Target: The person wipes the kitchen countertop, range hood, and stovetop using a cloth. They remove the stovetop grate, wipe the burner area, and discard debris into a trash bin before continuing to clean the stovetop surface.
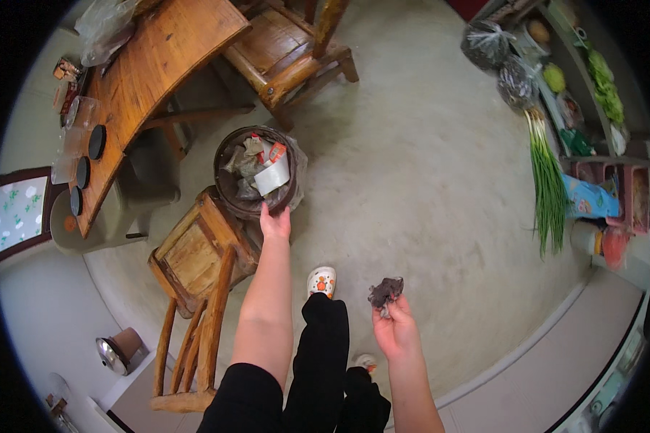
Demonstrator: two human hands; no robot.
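Note:
My left hand (275, 223) is at the near rim of a round, dark trash bin (219, 187) with a clear plastic liner; its fingertips reach the rim, and whether they grip it cannot be told. Inside the bin lie crumpled wrappers, plastic film and a white piece of packaging (272, 174). On the right, well apart from the bin, my right hand (395, 325) holds a dark, crumpled, dirty-looking wad (385, 292) between thumb and fingers, above the concrete floor (411, 205).
A wooden chair (200, 254) stands beside the bin, and another (281, 48) is beyond it. A wooden table (157, 65) with dark round lids is at upper left. Green onions (546, 189) hang by shelves (606, 158) on the right. My shoe (322, 281) is below the bin.

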